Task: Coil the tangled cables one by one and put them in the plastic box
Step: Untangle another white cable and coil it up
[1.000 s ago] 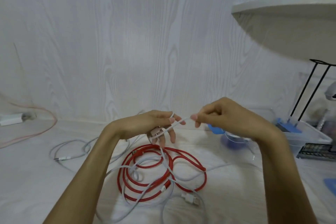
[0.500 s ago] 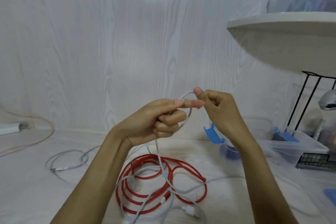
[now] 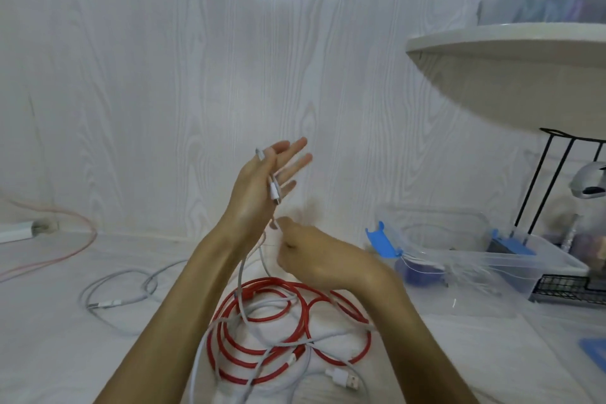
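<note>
- Wall (image 3: 164, 75): pale wood-grain panelling, filling the far side of the scene.
- Floor (image 3: 49, 338): same pale wood grain; the cables lie on it.
- Round table (image 3: 511, 52): white top at upper right, cut off by the frame edge, on thin black legs.
- Plastic box (image 3: 511, 259): clear with blue clips, on the floor at right, contents hard to make out.
- Red cable (image 3: 295, 338): looped on the near floor, tangled with white cables.
- White cable (image 3: 242, 275): rises from the tangle to both hands, its plug hanging below the left palm.
- Grey cable (image 3: 114, 292): loose on the floor, left.
- Left hand (image 3: 262, 180): raised, fingers spread straight, the white cable draped over it.
- Right hand (image 3: 314, 259): lower, blurred, fingertips pinching the white cable.
</note>
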